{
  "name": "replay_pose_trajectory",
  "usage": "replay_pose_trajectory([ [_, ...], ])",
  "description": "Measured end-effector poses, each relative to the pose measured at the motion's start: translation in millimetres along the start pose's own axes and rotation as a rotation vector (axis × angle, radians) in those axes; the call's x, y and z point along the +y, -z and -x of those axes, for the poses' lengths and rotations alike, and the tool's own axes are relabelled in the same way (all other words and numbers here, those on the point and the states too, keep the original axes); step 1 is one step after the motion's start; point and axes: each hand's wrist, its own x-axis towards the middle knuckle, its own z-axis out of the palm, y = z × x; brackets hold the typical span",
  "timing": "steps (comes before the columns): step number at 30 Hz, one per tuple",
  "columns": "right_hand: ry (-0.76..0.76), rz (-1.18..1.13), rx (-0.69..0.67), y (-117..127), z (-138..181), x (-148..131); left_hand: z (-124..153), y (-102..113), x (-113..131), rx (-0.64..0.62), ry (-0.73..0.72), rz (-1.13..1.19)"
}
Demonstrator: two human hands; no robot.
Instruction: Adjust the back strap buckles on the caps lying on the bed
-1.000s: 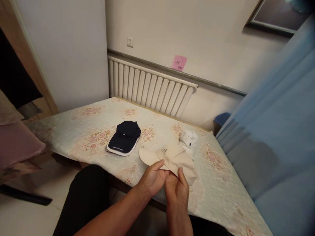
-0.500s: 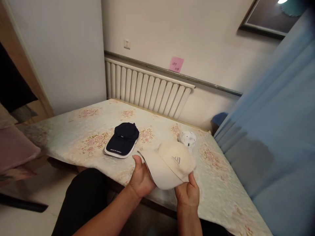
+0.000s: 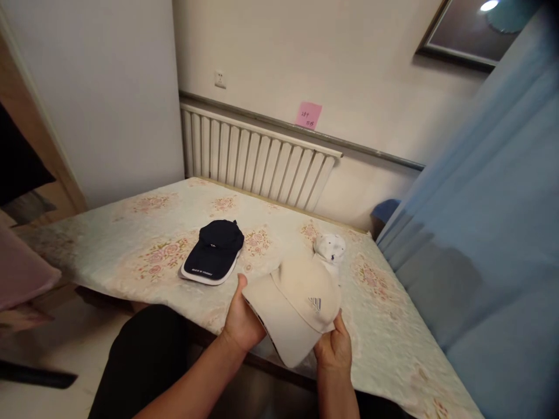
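Observation:
Between my hands is a cream baseball cap (image 3: 301, 297) with a three-stripe emblem on its front, its brim slanting toward me. My left hand (image 3: 244, 320) is at the brim's left edge, thumb up and fingers out of sight beneath it. My right hand (image 3: 334, 346) grips the cap's lower right rim, the thumb pressing on the edge. On the bed, left of my left hand, rests a dark navy cap (image 3: 213, 250) with white edging and small lettering on its brim. Behind the cream cap lies a white cap (image 3: 329, 250) with small dark marks, partly hidden by it.
The caps are over a bed (image 3: 166, 233) with a flowered cover. A white radiator (image 3: 257, 157) and a wall rail run behind it, with a pink note (image 3: 308, 115) above. A blue curtain (image 3: 489, 233) hangs along the right side.
The cream cap has tilted, its brim now pointing further down toward me, and both hands have shifted slightly with it. The view has moved a little; the other caps lie as before.

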Motion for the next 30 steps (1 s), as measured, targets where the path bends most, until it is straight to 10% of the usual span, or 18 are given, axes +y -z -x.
replay_pose_trajectory([
  [12, -0.06, 0.08, -0.096, 18, 18, 18, 7, 13, -3, 0.326, 0.102, -0.091],
  [30, -0.138, 0.219, -0.254, 29, 34, 22, 9, 16, -5, -0.062, 0.44, -0.053],
])
